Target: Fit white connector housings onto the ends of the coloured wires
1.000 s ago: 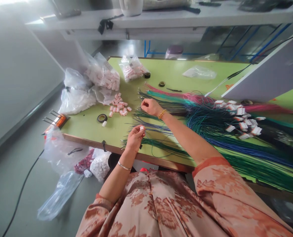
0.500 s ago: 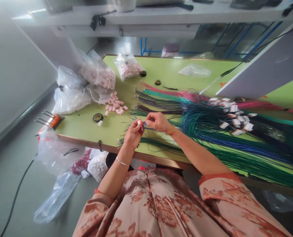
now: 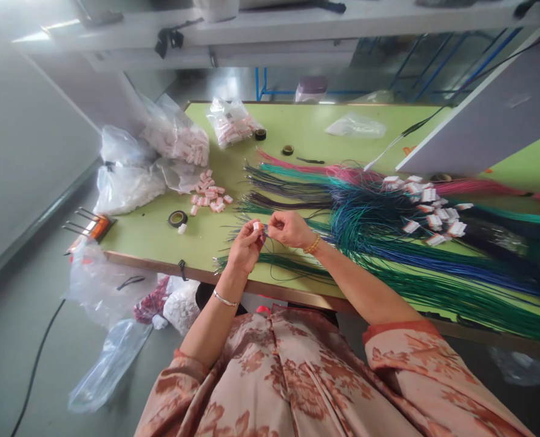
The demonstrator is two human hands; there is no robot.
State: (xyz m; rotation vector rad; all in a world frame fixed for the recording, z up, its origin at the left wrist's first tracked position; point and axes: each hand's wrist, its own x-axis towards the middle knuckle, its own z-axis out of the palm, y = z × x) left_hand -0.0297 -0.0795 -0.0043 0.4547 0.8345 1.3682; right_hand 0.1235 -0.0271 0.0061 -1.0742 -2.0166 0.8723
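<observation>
Between the fingers of my left hand (image 3: 246, 247) is a small white-and-orange connector housing (image 3: 257, 226), with thin wire trailing below it. My right hand (image 3: 292, 230) is pinched close beside the housing, its fingertips on a thin wire that runs to it. Both hands are over the front part of the green table (image 3: 156, 233). Under and behind them lie bundles of wires with bare metal terminals; the green wires (image 3: 292, 261) pass just below my right hand. A loose pile of like housings (image 3: 209, 193) lies to the left.
Finished-looking wires with white housings (image 3: 434, 209) lie on the right. Black tape rolls (image 3: 178, 218) and bags of housings (image 3: 233, 124) are on the table. An orange pronged holder (image 3: 99, 227) sits at the left corner. A shelf (image 3: 270, 30) spans the back.
The view has shifted slightly. My left hand still holds the housing, its orange end now showing more; my right hand stays pinched beside it.
</observation>
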